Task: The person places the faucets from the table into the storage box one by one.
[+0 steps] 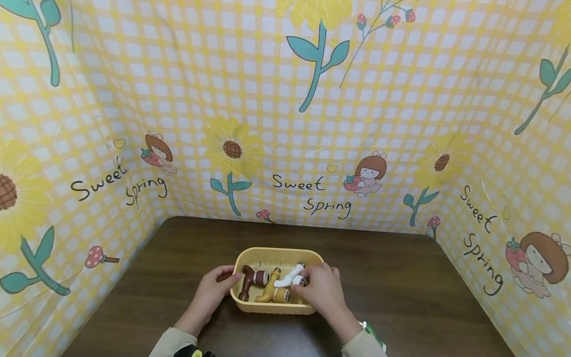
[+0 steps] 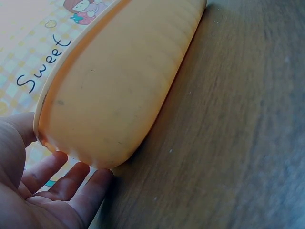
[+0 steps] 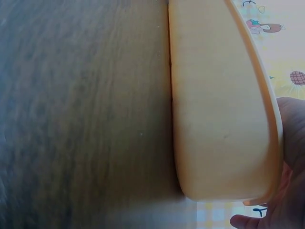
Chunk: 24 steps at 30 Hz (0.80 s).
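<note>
A yellow plastic basin (image 1: 276, 308) sits on the brown table and holds a brown tap (image 1: 247, 283), a yellow tap (image 1: 269, 287) and a white tap (image 1: 289, 277). My left hand (image 1: 213, 292) grips the basin's left end. In the left wrist view its thumb (image 2: 24, 128) is at the rim and the other fingers (image 2: 97, 191) are against the outer wall. Reaching over the right end, my right hand (image 1: 324, 292) pinches the white tap, whose right part is hidden by the fingers. In the right wrist view the basin wall (image 3: 224, 119) hides the fingertips.
The dark wooden table (image 1: 401, 287) extends around the basin on all sides. A yellow-and-white checked cloth (image 1: 285, 124) with flowers and "Sweet Spring" lettering stands behind it and at both sides.
</note>
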Each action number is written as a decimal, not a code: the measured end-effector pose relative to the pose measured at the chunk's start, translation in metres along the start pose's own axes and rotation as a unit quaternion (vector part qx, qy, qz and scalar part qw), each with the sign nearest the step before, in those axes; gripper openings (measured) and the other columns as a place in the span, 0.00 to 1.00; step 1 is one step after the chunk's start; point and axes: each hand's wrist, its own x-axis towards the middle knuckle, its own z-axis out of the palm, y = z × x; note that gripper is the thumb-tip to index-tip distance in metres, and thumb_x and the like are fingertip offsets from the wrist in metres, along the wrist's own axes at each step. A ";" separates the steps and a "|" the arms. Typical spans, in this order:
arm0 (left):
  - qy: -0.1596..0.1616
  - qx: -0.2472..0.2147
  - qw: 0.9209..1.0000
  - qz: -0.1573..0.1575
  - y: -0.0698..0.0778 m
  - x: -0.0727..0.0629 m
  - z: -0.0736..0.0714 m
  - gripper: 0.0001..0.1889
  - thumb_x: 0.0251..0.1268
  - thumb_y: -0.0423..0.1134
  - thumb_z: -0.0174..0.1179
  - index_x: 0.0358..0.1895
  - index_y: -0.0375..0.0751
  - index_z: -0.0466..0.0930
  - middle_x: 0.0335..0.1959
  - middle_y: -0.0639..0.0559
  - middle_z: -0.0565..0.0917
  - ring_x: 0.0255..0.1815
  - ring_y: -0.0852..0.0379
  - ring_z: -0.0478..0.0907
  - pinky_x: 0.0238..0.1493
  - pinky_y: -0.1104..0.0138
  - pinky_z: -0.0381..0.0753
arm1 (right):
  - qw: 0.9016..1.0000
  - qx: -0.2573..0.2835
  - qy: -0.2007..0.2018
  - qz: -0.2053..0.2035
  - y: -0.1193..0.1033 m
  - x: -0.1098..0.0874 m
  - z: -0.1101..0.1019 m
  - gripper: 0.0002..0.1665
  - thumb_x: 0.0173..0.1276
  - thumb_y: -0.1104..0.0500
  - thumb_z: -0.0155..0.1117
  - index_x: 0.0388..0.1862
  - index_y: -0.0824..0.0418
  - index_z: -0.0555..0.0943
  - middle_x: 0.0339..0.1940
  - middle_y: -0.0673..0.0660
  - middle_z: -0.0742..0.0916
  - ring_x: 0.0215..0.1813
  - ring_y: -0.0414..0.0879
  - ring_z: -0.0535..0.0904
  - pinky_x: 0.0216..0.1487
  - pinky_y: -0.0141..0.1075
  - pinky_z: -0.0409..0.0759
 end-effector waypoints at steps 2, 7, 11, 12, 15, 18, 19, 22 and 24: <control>0.001 0.000 1.000 -0.001 0.000 0.000 0.000 0.23 0.71 0.44 0.67 0.62 0.35 0.79 0.57 0.40 0.84 0.55 0.52 0.81 0.48 0.63 0.86 | 1.000 -0.003 -0.004 -0.001 -0.001 0.000 0.000 0.15 0.49 0.41 0.79 0.22 0.44 0.81 0.15 0.37 0.74 0.35 0.43 0.72 0.45 0.48 0.68; -0.004 -0.005 1.000 0.014 -0.003 0.000 0.000 0.24 0.71 0.44 0.67 0.63 0.33 0.79 0.57 0.39 0.84 0.54 0.53 0.81 0.47 0.63 0.86 | 1.000 -0.004 -0.011 0.002 -0.001 0.001 0.000 0.16 0.50 0.41 0.79 0.19 0.43 0.80 0.14 0.37 0.73 0.35 0.44 0.71 0.45 0.49 0.67; -0.006 -0.013 1.000 0.023 -0.003 0.000 0.000 0.24 0.71 0.43 0.67 0.63 0.32 0.78 0.57 0.39 0.84 0.54 0.53 0.81 0.46 0.64 0.86 | 1.000 -0.003 -0.014 0.006 -0.001 0.002 0.000 0.16 0.50 0.40 0.79 0.20 0.43 0.81 0.15 0.37 0.74 0.36 0.44 0.72 0.47 0.50 0.68; -0.006 -0.013 1.000 0.024 -0.003 -0.001 0.000 0.24 0.71 0.43 0.67 0.63 0.32 0.78 0.57 0.39 0.84 0.54 0.53 0.81 0.46 0.64 0.86 | 1.000 -0.002 -0.015 0.007 -0.001 0.002 0.000 0.15 0.50 0.40 0.79 0.21 0.43 0.81 0.15 0.37 0.75 0.36 0.44 0.72 0.47 0.50 0.68; -0.004 -0.012 1.000 0.018 -0.002 0.000 0.000 0.23 0.71 0.44 0.67 0.62 0.34 0.79 0.57 0.39 0.84 0.53 0.54 0.82 0.46 0.64 0.86 | 1.000 0.000 -0.015 0.010 -0.002 0.002 0.000 0.16 0.50 0.40 0.80 0.22 0.44 0.82 0.17 0.36 0.76 0.37 0.45 0.73 0.49 0.52 0.68; -0.004 -0.010 1.000 0.014 -0.002 -0.001 0.000 0.23 0.71 0.44 0.67 0.62 0.34 0.79 0.57 0.39 0.84 0.54 0.53 0.82 0.47 0.64 0.86 | 1.000 0.000 -0.020 0.014 -0.002 0.001 0.000 0.16 0.49 0.39 0.80 0.23 0.44 0.82 0.17 0.35 0.77 0.39 0.44 0.74 0.52 0.52 0.68; -0.003 -0.010 1.000 0.012 -0.002 -0.001 0.000 0.23 0.71 0.44 0.67 0.62 0.33 0.79 0.56 0.39 0.84 0.54 0.53 0.82 0.47 0.64 0.86 | 1.000 -0.002 -0.023 0.015 -0.001 0.001 0.000 0.17 0.49 0.39 0.80 0.23 0.44 0.82 0.18 0.35 0.77 0.39 0.44 0.74 0.52 0.53 0.68; -0.004 -0.010 1.000 0.012 -0.002 -0.001 0.000 0.23 0.71 0.44 0.67 0.62 0.33 0.79 0.57 0.39 0.84 0.54 0.53 0.81 0.47 0.63 0.86 | 0.999 -0.008 -0.031 0.015 -0.001 0.001 0.001 0.18 0.48 0.38 0.81 0.23 0.44 0.82 0.17 0.35 0.76 0.39 0.44 0.74 0.55 0.55 0.67; -0.003 -0.012 1.000 0.011 -0.002 -0.002 0.000 0.23 0.71 0.44 0.67 0.62 0.33 0.79 0.56 0.39 0.84 0.53 0.53 0.81 0.47 0.63 0.86 | 0.999 -0.014 -0.035 0.012 -0.001 0.002 0.001 0.18 0.48 0.38 0.81 0.22 0.44 0.81 0.17 0.36 0.76 0.39 0.44 0.73 0.55 0.56 0.67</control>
